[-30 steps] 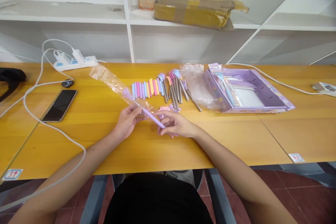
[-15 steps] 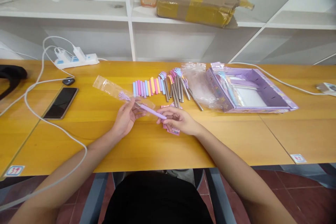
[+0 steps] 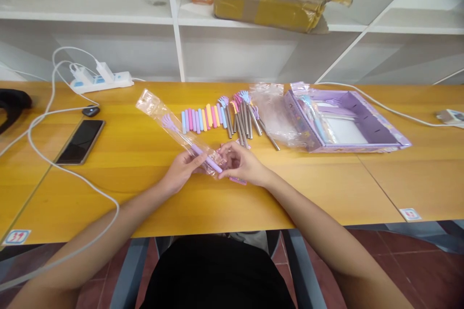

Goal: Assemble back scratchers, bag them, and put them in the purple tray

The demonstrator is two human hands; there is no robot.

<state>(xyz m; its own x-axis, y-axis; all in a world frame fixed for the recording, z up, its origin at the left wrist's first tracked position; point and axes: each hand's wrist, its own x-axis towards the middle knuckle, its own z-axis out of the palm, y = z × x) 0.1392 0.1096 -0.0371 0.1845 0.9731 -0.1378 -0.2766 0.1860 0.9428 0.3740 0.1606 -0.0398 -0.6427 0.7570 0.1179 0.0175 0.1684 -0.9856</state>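
The left hand is closing its thumb and fingers around a slim purple stick with a smooth round handle, a metal shaft and a small hand-shaped head, and it is gripping through a long clear plastic sleeve. The stick is lying inside that sleeve, slanting above the surface, head pointing up and away to the left. The right hand is curling in narrowly, its thumb touching the handle's lower end and its fingers meeting the crinkled film; whether it is pinching film, handle or both, I cannot tell. The left grip is probably steadying stick and sleeve together, leaving the right free to work at the near end.

Beyond the hands, a row of short pastel handles in blue, pink, purple and yellow is lying side by side, perhaps for easy picking, next to a heap of grey metal rods with coloured hand-shaped heads. A loose pile of clear plastic bags is leaning against a shallow purple cardboard box. A pink printed card is hiding partly beneath the right hand, while a white cable is crossing the view of the left forearm
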